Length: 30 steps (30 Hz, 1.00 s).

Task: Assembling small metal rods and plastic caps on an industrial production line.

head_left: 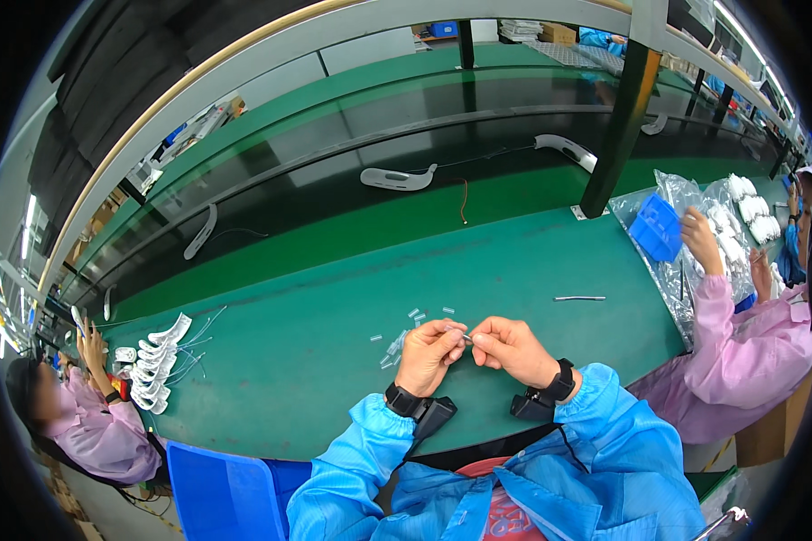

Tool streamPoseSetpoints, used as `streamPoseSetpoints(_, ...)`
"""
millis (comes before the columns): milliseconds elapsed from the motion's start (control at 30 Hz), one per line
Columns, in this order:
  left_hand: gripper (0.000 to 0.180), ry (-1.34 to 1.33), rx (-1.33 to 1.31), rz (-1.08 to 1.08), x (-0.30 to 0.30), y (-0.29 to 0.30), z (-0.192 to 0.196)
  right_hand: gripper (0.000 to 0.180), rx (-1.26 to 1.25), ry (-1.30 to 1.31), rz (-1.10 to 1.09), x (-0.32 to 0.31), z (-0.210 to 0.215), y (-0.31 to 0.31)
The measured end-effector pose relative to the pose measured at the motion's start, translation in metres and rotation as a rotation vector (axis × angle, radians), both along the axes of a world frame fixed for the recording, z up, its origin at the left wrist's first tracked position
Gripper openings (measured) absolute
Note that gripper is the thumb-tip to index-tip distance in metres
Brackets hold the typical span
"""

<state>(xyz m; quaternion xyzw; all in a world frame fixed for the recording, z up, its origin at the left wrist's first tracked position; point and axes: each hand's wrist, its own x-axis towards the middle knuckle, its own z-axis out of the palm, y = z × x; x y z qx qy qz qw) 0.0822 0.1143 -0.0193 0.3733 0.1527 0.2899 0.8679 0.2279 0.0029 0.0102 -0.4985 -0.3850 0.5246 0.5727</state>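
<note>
My left hand and my right hand meet above the green table, fingertips pinched close together. Between them is something small and thin, mostly covered by the fingers, too small to name. Several short clear plastic tubes lie scattered beside and beyond my left hand. Farther right, apart from both hands, lies a thin grey rod-like piece.
Beyond the table, a conveyor belt carries white curved plastic parts with wires. More curved parts lie at left near a co-worker. At right, another co-worker's hand reaches a blue bin. A dark post rises at the table's back edge.
</note>
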Motion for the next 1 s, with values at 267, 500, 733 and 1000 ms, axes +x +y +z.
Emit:
streamPoseSetpoints(267,0.012,0.03,0.032,0.007,0.001,0.001,0.01,0.015,0.022,0.077,-0.044,-0.007,-0.001,0.002)
streamPoseSetpoints(500,0.01,0.008,0.08,-0.011,-0.002,0.003,0.001,0.016,-0.031,0.001,-0.059,-0.011,0.0,0.0)
streamPoseSetpoints(733,0.007,0.05,0.179,-0.022,-0.002,0.003,-0.004,0.018,-0.035,0.215,0.059,-0.004,-0.005,0.001)
streamPoseSetpoints(1000,0.018,0.102,0.276,0.019,0.005,-0.006,0.008,0.02,0.026,0.009,-0.045,-0.007,-0.004,0.001)
